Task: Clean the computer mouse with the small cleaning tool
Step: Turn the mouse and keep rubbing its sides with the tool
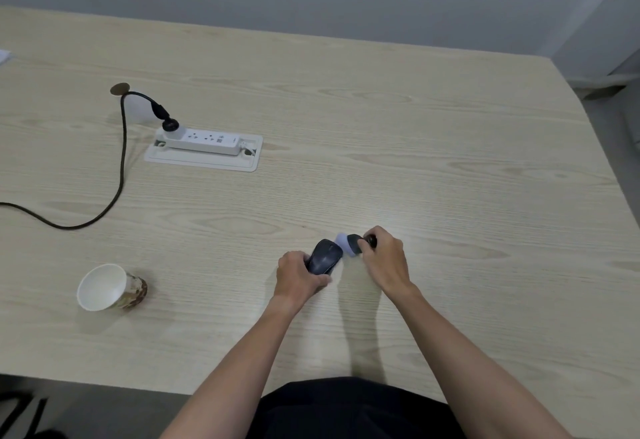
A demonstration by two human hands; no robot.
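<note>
A dark grey computer mouse point(325, 256) rests on the light wooden table point(415, 148), near its front edge. My left hand point(298, 276) grips the mouse from its left and rear side. The small cleaning tool point(350, 244) has a dark body and a pale lilac head. Its head touches the front right corner of the mouse. My right hand point(385, 258) holds the tool by its dark end, just right of the mouse.
A paper cup point(110, 287) lies on its side at the front left. A white power strip point(204, 142) sits in a recessed tray further back, with a black cable point(122, 175) running off the left. The wall stands behind the table.
</note>
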